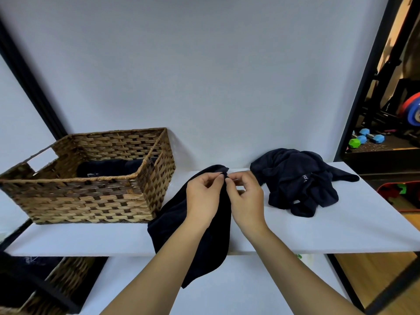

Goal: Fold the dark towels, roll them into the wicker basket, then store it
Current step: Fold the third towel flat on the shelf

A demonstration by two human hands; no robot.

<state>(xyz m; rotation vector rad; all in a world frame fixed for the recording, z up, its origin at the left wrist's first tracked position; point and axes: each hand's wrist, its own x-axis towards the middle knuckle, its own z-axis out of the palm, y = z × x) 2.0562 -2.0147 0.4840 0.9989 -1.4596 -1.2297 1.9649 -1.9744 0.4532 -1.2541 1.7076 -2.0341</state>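
A dark navy towel [172, 221] hangs from my two hands over the front edge of the white shelf [318, 226]. My left hand [205, 193] and my right hand [244, 195] both pinch its top edge close together. A crumpled heap of dark towels [297, 180] lies on the shelf to the right of my hands. The wicker basket [91, 196] stands on the shelf at the left, with a dark rolled towel [106, 168] inside it.
A second wicker basket [66, 276] sits on the lower shelf at the bottom left. A black frame post [363, 87] borders the shelf on the right. Beyond it lie dumbbells [368, 138] and weight plates [412, 110] on the floor.
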